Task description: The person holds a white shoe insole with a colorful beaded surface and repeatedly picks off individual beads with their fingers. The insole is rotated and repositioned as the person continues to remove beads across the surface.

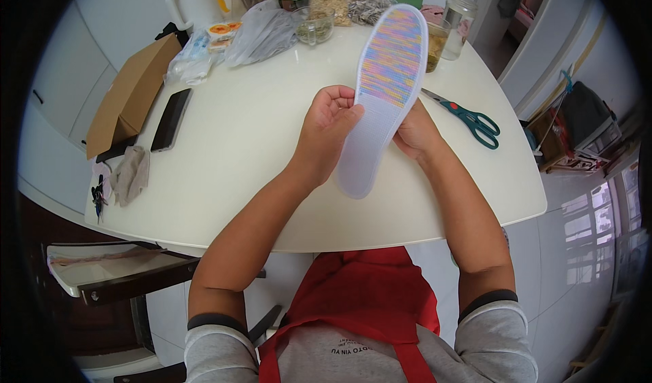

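Observation:
A white shoe insole (383,87) is held up over the near half of the table, its upper part covered with multicoloured yarn stitching and its lower part plain white mesh. My left hand (331,123) grips its left edge, thumb on the face near where the stitching ends. Behind the right edge is my right hand (415,130), its fingers mostly hidden by the insole. Green-handled scissors (471,119) lie on the table to the right of my right hand.
On the white table (229,179) are a smartphone (172,120), a cardboard box (133,92), a grey cloth (130,175) and small dark clippers (98,197) at left. Plastic bags (262,34), a glass cup (315,26), a glass of brownish liquid (436,45) and a glass jar (457,26) stand farther back.

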A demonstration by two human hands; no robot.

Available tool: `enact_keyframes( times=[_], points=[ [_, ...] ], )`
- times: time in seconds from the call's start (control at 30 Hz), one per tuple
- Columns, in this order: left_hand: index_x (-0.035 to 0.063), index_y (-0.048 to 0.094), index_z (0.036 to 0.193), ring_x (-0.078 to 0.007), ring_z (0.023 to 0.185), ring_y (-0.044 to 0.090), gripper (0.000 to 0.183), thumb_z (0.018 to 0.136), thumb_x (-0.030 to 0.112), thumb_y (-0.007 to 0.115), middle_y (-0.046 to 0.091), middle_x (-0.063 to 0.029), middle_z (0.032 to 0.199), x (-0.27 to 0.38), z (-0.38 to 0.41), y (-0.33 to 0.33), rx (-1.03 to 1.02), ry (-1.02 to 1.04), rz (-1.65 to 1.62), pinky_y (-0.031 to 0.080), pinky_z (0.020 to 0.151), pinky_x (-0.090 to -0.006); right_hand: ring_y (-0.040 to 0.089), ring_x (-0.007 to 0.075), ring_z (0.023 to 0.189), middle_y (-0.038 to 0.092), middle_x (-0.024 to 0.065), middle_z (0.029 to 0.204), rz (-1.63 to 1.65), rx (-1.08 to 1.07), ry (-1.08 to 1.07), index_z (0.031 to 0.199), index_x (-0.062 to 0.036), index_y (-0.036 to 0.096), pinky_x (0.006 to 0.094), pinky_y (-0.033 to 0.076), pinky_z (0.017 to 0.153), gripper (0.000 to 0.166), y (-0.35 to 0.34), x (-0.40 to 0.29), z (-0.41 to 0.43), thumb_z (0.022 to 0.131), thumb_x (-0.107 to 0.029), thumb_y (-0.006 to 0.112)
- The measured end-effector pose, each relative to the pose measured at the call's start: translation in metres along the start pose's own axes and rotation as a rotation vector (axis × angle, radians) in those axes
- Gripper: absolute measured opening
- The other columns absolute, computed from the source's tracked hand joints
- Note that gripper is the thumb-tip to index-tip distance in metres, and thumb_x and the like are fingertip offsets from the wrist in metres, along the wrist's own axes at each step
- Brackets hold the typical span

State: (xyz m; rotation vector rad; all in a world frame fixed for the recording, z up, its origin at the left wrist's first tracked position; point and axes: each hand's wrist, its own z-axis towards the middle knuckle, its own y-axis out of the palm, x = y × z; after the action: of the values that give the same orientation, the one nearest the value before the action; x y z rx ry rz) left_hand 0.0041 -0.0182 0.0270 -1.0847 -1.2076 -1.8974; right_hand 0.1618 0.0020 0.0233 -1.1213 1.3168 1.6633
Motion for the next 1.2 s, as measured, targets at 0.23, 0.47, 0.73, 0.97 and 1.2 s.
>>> enact_keyframes(
  times=[0.23,0.47,0.73,0.97,1.2],
  points=[
    [0.0004,0.043,0.104,-0.0096,0.086,0.053,0.023,0.086,0.005,0.055,0.053,-0.0066,0.095,-0.003,-0.001,-0.001,0.039,0.012,0.013,0.045,0.078,-0.0229,0.060,0.0159,0.088,0.063,0.0088,0.100,0.064,0.007,-0.005,0.108,0.0000,0.058,0.0291,0.049,0.080,0.028,-0.002,0.002,0.001,0.081,-0.006,0.063],
    [0.0002,0.043,0.103,-0.0082,0.083,0.052,0.021,0.085,0.002,0.055,0.052,-0.0060,0.093,-0.006,-0.001,-0.002,0.066,0.063,0.025,0.045,0.075,-0.0205,0.060,0.0155,0.090,0.062,0.0087,0.103,0.045,-0.028,-0.014,0.111,-0.0008,0.056,0.0286,0.048,0.082,0.031,-0.003,0.000,-0.001,0.081,-0.006,0.062],
    [-0.0028,0.043,0.110,-0.0080,0.083,0.054,0.028,0.085,0.001,0.054,0.054,-0.0053,0.093,-0.012,0.002,-0.004,0.145,0.143,0.145,0.045,0.077,-0.0210,0.055,0.0095,0.074,0.061,0.0010,0.090,-0.317,0.275,0.021,0.103,-0.0046,0.057,0.0250,0.045,0.072,0.016,-0.006,-0.010,0.009,0.087,-0.007,0.053],
    [-0.0045,0.046,0.112,-0.0070,0.082,0.052,0.028,0.086,-0.001,0.052,0.053,-0.0033,0.091,-0.008,0.000,0.001,0.153,0.168,0.159,0.045,0.075,-0.0200,0.049,0.0137,0.078,0.052,0.0079,0.095,-0.865,0.487,-0.827,0.099,0.0001,0.052,0.0249,0.043,0.068,0.017,0.002,-0.009,0.004,0.083,-0.001,0.050],
    [-0.0034,0.048,0.110,-0.0061,0.081,0.049,0.026,0.085,-0.002,0.053,0.050,-0.0017,0.088,-0.009,0.001,-0.001,0.175,0.198,0.155,0.045,0.074,-0.0196,0.050,0.0203,0.079,0.051,0.0111,0.095,-1.027,0.517,-1.085,0.095,0.0003,0.054,0.0286,0.044,0.070,0.022,0.009,-0.022,-0.005,0.074,0.005,0.051]
  ],
)
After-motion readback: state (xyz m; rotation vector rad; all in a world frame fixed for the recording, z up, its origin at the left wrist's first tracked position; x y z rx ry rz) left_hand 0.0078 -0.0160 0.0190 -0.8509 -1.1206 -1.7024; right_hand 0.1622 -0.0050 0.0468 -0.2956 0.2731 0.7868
